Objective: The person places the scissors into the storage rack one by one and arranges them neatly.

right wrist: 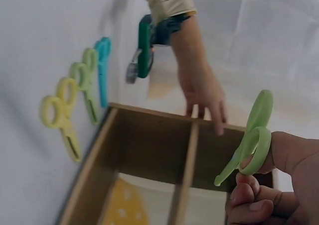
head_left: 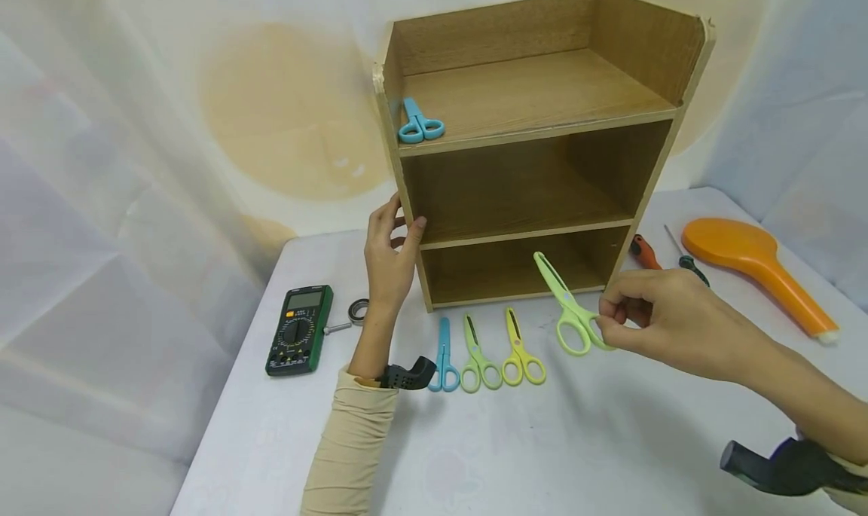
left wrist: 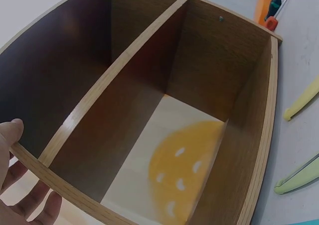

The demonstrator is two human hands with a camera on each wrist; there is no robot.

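Observation:
A wooden shelf unit [head_left: 542, 87] with three levels stands on the white table [head_left: 576, 441]. My left hand [head_left: 400, 226] holds its left side panel, the thumb hooked over the front edge [left wrist: 35, 160] and the fingers [right wrist: 217, 120] flat on the outside. My right hand [head_left: 610, 316] pinches the handle ring of light green scissors [head_left: 568, 305] in the air before the bottom level, blades pointing up and left. In the right wrist view the ring [right wrist: 254, 135] hangs on my fingertips. Blue scissors [head_left: 420, 123] lie on the top level.
Blue [head_left: 444, 358], green [head_left: 478, 358] and yellow scissors [head_left: 521, 354] lie in a row before the shelf. A green multimeter [head_left: 298, 329] and a metal ring [head_left: 358, 311] sit to the left. Two screwdrivers [head_left: 644, 252] and an orange paddle [head_left: 753, 264] lie to the right.

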